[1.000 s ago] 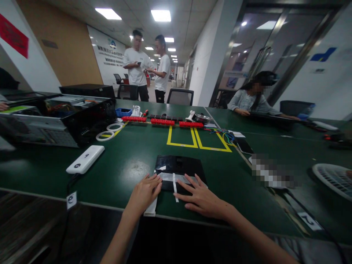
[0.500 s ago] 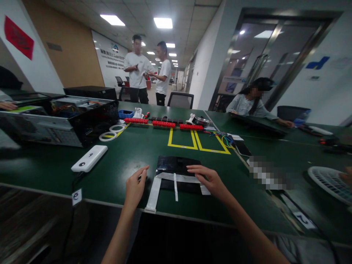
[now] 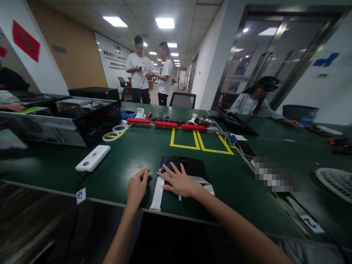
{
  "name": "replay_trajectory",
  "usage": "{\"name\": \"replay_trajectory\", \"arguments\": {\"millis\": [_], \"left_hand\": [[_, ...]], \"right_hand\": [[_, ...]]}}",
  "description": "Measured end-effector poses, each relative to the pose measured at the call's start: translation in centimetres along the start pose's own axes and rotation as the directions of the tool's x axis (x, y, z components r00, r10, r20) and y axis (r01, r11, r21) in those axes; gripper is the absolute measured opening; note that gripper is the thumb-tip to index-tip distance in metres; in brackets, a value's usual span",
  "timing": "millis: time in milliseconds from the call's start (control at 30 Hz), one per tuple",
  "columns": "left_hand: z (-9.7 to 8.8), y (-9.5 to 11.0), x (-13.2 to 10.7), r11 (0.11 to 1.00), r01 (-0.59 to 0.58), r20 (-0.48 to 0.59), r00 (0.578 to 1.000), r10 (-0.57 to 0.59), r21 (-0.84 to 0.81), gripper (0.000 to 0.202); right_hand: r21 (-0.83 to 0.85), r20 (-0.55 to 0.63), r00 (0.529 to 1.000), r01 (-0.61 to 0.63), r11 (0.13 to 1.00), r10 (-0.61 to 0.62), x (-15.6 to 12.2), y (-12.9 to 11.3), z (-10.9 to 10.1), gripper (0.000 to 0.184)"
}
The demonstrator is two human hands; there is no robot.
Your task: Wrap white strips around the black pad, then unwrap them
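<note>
A flat black panel [image 3: 195, 167] lies on the green table in front of me. A white ribbon cable [image 3: 157, 195] runs from its left side toward the table's near edge. A pale strip [image 3: 202, 180] crosses the panel, partly covered by my hand. My right hand [image 3: 180, 182] is spread over the panel's left and middle part, fingers apart, palm down. Just left of the ribbon cable is my left hand [image 3: 138, 186], its fingers curled together. Whatever those fingers may hold is hidden.
An open computer case [image 3: 90, 126] stands at the left, near a white power bank [image 3: 93, 158] with a cable. Yellow tape frames [image 3: 184, 147] and red blocks [image 3: 165, 124] lie farther back. A co-worker [image 3: 254, 99] handles a dark panel at the right; two people stand behind.
My right hand has moved left from the panel's right side and now lies spread over it, covering part of the pale strips. My left hand has stayed nearly in place.
</note>
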State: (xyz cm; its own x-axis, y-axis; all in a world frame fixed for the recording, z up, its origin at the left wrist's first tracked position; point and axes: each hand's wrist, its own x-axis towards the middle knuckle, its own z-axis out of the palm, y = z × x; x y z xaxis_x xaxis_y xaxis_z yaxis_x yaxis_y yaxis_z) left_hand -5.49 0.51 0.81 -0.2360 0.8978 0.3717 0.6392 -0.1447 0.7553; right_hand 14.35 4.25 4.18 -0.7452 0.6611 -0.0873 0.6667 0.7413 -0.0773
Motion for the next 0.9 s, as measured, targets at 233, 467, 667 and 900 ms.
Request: {"name": "replay_trajectory", "arguments": {"millis": [233,467,667,900], "left_hand": [[0.2,-0.3,0.1,1.0,0.008,0.021,1.0,-0.008,0.016,0.032],[0.2,0.1,0.1,0.999,0.001,0.039,0.999,-0.002,0.042,0.029],[0.1,0.5,0.1,0.996,0.05,0.079,0.995,-0.055,0.069,0.031],[0.1,0.5,0.1,0.997,0.048,0.087,0.995,-0.053,0.061,0.03]], "right_hand": [[0.047,0.111,0.994,-0.01,0.999,0.005,-3.4,4.6,-1.4,0.059],[0.145,0.109,0.989,-0.119,0.982,0.104,-10.1,11.1,-1.2,0.056],[0.259,0.211,0.955,-0.261,0.93,0.209,-14.5,14.1,-1.6,0.062],[0.378,0.098,0.957,-0.288,0.88,0.271,-16.6,15.0,-0.9,0.05]]}}
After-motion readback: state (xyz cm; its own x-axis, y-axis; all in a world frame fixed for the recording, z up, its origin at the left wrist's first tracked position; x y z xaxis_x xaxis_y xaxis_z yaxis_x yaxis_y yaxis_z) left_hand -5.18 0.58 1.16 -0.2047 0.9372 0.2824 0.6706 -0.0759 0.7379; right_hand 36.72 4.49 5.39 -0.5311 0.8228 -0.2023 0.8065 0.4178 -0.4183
